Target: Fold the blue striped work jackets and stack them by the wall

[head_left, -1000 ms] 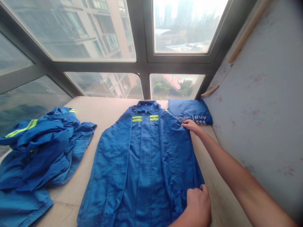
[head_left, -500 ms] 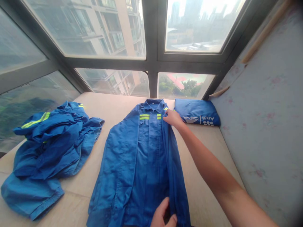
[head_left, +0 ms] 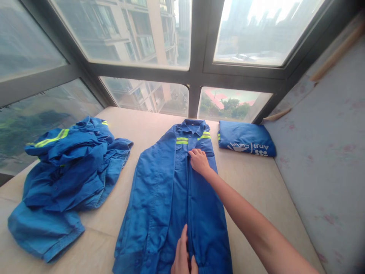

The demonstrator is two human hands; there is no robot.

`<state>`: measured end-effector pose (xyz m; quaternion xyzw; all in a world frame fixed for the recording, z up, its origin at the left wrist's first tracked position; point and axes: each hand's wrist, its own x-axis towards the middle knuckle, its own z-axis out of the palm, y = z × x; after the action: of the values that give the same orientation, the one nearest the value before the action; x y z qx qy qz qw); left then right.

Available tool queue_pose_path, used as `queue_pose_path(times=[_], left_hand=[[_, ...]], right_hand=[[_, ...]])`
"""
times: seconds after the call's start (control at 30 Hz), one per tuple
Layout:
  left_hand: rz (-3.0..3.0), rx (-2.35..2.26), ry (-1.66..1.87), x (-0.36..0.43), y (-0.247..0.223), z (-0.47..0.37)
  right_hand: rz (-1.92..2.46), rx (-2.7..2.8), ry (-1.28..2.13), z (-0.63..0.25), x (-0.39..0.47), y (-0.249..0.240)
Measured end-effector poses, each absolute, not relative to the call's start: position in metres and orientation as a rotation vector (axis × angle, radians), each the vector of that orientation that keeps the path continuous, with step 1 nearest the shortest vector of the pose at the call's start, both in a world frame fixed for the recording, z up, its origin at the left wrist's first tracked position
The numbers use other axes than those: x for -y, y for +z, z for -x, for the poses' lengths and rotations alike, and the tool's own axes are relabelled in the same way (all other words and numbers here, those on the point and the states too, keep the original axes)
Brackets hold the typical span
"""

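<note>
A blue work jacket (head_left: 159,182) with yellow-green reflective stripes lies front side up, its collar toward the window. Both sleeves are folded inward over the front. My right hand (head_left: 199,160) is closed on the upper part of the right-side fold, at chest height just below the stripe. Low on the same fold, at the bottom of the view, my left hand (head_left: 182,253) has its fingers on one side of the edge and its thumb on the other. The lower part of that hand is cut off by the frame.
A crumpled heap of blue workwear (head_left: 71,167) lies on the left of the pale surface (head_left: 122,118). At the back right is a folded blue garment (head_left: 245,137) with white lettering. Windows (head_left: 159,95) border the back, and a flowered wall (head_left: 322,163) the right.
Both hands have moved left with the right-side sleeve, which now lies folded across the jacket front. The right hand has also come down from the shoulder to the chest. The view has shifted slightly.
</note>
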<state>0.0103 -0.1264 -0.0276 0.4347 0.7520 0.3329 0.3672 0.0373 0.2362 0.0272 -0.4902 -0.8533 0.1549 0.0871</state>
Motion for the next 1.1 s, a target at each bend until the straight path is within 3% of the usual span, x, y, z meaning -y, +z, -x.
queue_pose_path(times=[0.1, 0.2, 0.4, 0.53, 0.7, 0.9, 1.1], left_hand=[[-1.869, -2.189, 0.713, 0.125, -0.03, -0.011], [-2.397, -2.095, 0.562, 0.119, -0.027, -0.006], [-2.536, -1.772, 0.463, 0.104, 0.01, 0.021], [-2.34, -2.044, 0.652, 0.106, 0.034, 0.067], [-1.472, -2.754, 0.614, 0.125, 0.029, 0.151], [-0.801, -2.448, 0.596, 0.132, 0.021, 0.187], [-0.624, -2.467, 0.843, 0.135, 0.015, 0.166]], right_hand=[[1.177, 2.601, 0.289, -0.046, -0.232, 0.009], [1.133, 2.588, 0.195, -0.05, -0.233, -0.008], [1.18, 2.61, 0.199, -0.056, -0.246, -0.016], [1.232, 2.637, 0.234, -0.06, -0.251, -0.005], [1.409, 2.589, 0.219, -0.023, -0.246, 0.03], [1.318, 2.632, 0.343, 0.095, -0.209, 0.069], [1.387, 2.724, 0.544, 0.197, -0.171, 0.065]])
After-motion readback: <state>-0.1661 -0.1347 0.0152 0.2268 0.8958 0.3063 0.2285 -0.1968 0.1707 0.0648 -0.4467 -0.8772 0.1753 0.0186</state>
